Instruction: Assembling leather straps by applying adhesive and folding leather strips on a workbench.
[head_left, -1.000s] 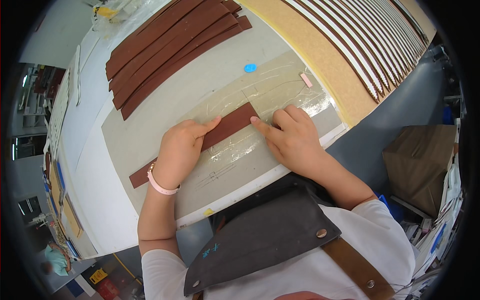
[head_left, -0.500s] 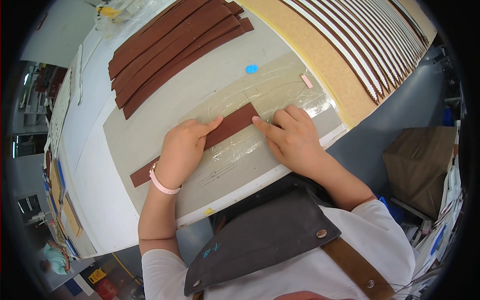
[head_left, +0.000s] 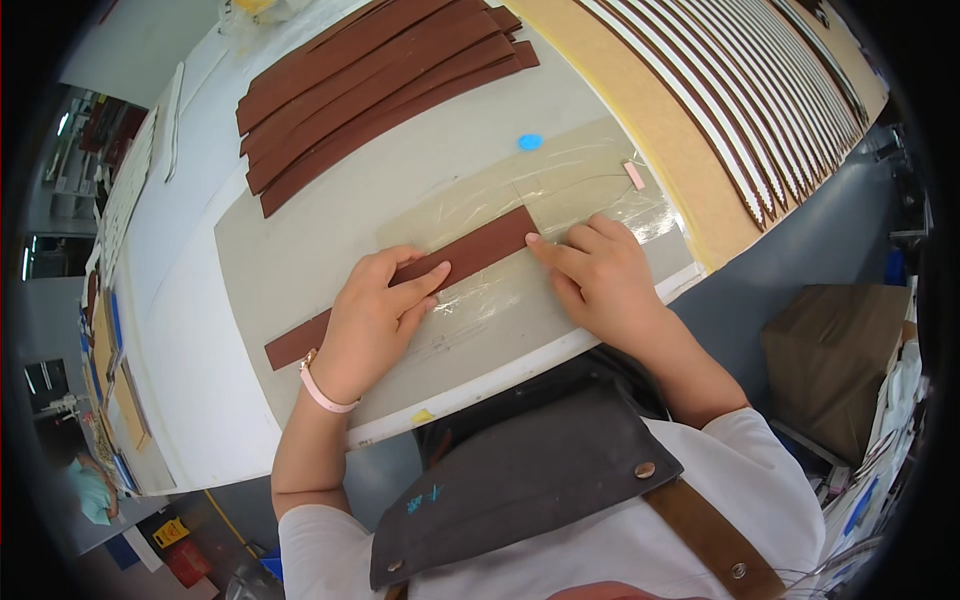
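Observation:
A reddish-brown leather-like strip (head_left: pixel 487 243) lies slantwise on the grey mat (head_left: pixel 330 230), its right part over a clear film. My left hand (head_left: pixel 375 315) rests across the strip's middle with fingers apart. One fingertip presses on its face, and others reach its long edges. At the strip's right end, my right hand (head_left: pixel 600 275) touches the corner with an outstretched index finger; its other fingers are bent and hold nothing visible. Part of the strip is hidden under my left hand.
A fanned pile of similar brown strips (head_left: pixel 370 100) lies at the far side. A blue disc (head_left: pixel 530 142) and a small pink piece (head_left: pixel 634 175) sit on the mat. To the right, a tan board (head_left: pixel 665 180) bears rows of dark-edged strips. A brown-covered box (head_left: pixel 830 365) stands beyond the table edge.
My left hand has spread its fingers across the strip, where before one finger lay extended along it. My right fingertip stays at the strip's right end. The whole view has shifted slightly.

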